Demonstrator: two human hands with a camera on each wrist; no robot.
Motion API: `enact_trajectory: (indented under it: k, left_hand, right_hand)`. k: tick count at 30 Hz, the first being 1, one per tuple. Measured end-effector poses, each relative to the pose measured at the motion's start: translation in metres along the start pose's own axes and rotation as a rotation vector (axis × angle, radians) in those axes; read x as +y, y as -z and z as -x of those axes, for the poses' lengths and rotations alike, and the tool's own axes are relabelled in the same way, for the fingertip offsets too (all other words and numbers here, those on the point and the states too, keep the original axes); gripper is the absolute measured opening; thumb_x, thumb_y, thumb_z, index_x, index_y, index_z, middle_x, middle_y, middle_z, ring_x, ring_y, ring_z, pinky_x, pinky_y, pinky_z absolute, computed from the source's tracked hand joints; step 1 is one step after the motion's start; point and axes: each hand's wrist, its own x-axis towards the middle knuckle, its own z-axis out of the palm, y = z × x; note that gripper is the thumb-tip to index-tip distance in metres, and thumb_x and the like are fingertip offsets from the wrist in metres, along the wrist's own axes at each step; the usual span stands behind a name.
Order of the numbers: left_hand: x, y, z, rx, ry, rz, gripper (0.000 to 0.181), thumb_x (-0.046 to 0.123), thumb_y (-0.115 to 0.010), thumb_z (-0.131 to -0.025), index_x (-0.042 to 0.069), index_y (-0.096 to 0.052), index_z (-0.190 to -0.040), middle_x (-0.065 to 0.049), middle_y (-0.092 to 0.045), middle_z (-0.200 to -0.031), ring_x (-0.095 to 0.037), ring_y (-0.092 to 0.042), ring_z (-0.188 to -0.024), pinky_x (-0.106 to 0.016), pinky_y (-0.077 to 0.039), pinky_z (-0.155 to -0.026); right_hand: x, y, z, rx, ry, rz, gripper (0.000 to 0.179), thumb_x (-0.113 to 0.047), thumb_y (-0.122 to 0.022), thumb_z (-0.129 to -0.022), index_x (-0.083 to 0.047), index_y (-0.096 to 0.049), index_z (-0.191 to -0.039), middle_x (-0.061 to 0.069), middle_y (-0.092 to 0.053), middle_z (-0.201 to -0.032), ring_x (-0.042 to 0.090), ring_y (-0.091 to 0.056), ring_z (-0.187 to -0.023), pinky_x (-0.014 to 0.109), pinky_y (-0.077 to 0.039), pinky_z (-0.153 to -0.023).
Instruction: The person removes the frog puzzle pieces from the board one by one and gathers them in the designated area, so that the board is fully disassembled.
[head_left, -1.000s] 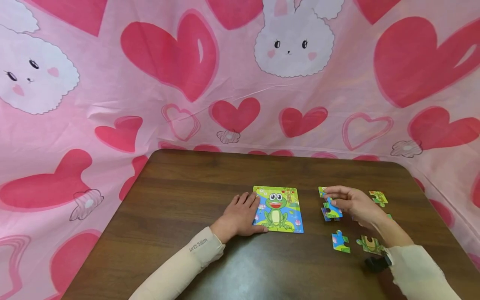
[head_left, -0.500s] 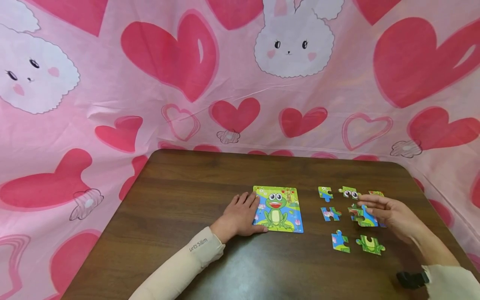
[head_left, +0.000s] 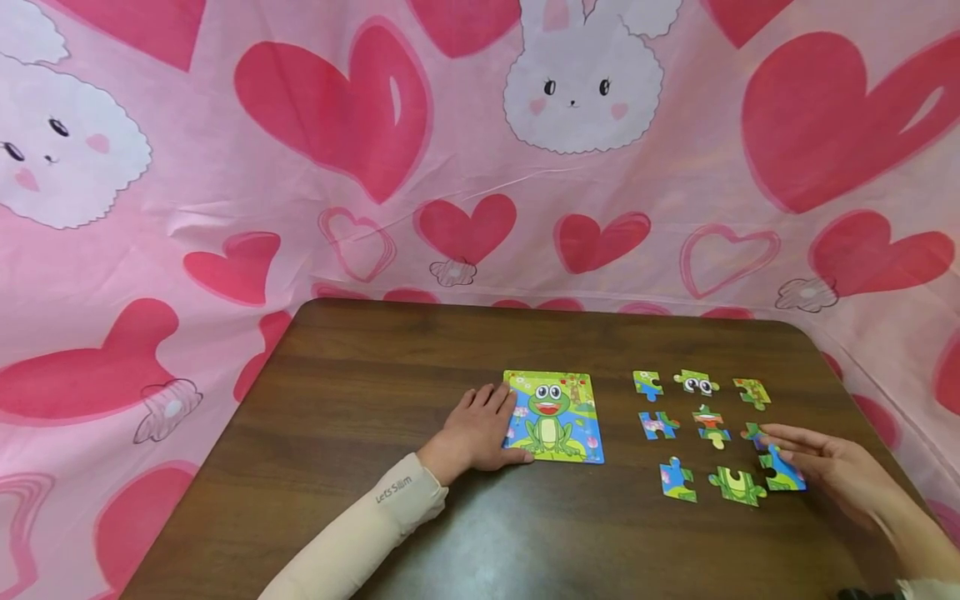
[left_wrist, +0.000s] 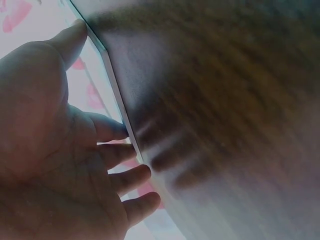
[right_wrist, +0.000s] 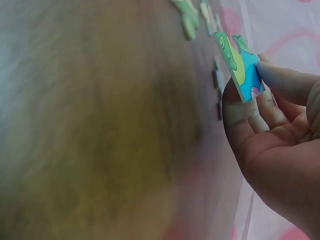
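A square frog picture board [head_left: 581, 421] lies on the table. My left hand [head_left: 474, 429] rests at its left side, fingers extended along that edge and thumb at the lower corner; the left wrist view shows the fingertips against a thin edge. My right hand [head_left: 843, 471] pinches a blue and green jigsaw piece [head_left: 786, 473] between thumb and fingers, over the lower right of the loose pieces. In the right wrist view the same jigsaw piece [right_wrist: 250, 70] is held tilted. Partly covered by my right fingers is another jigsaw piece [head_left: 752, 431].
Several jigsaw pieces lie spaced in rows right of the board, including one with frog eyes [head_left: 697, 383], one with a mouth [head_left: 711, 425] and a green belly piece [head_left: 738, 486]. The brown table [head_left: 390, 358] meets a pink heart-patterned cloth [head_left: 465, 108] behind.
My right hand has carried the pinched jigsaw piece rightward and down, from the left column of pieces to the lower right. The left hand stays on the board.
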Motion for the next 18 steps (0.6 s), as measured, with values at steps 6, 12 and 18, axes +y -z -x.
enact_trajectory:
  k: [6, 12, 18]
  left_hand:
    - [0.000, 0.000, 0.000, -0.003, 0.000, 0.005, 0.102, 0.074, -0.058, -0.088, 0.015, -0.022, -0.163, -0.004, -0.020, -0.170, -0.030, -0.023, -0.155, -0.048, -0.022, -0.125]
    - [-0.001, 0.001, 0.000, 0.000, 0.004, 0.000, 0.102, 0.073, -0.058, -0.088, 0.015, -0.023, -0.163, -0.005, -0.021, -0.170, -0.030, -0.025, -0.154, -0.048, -0.023, -0.125]
    - [0.001, 0.002, 0.000, -0.003, -0.003, 0.002, 0.101, 0.073, -0.059, -0.088, 0.014, -0.024, -0.162, -0.005, -0.022, -0.170, -0.030, -0.026, -0.153, -0.047, -0.024, -0.124]
  right_hand:
    - [0.010, 0.002, 0.014, 0.071, 0.009, 0.148, 0.040, 0.001, -0.048, -0.104, -0.006, -0.058, -0.142, -0.021, -0.071, -0.119, -0.022, -0.052, -0.111, 0.004, -0.043, -0.081]
    - [0.009, -0.001, 0.021, 0.139, -0.017, 0.272, 0.034, -0.003, -0.054, -0.103, -0.003, -0.063, -0.135, -0.026, -0.071, -0.113, -0.025, -0.050, -0.106, 0.004, -0.042, -0.077]
    - [0.005, -0.008, 0.027, 0.231, -0.108, 0.444, 0.042, -0.026, -0.058, -0.104, 0.001, -0.060, -0.137, -0.040, -0.061, -0.111, -0.034, -0.037, -0.101, 0.004, -0.032, -0.090]
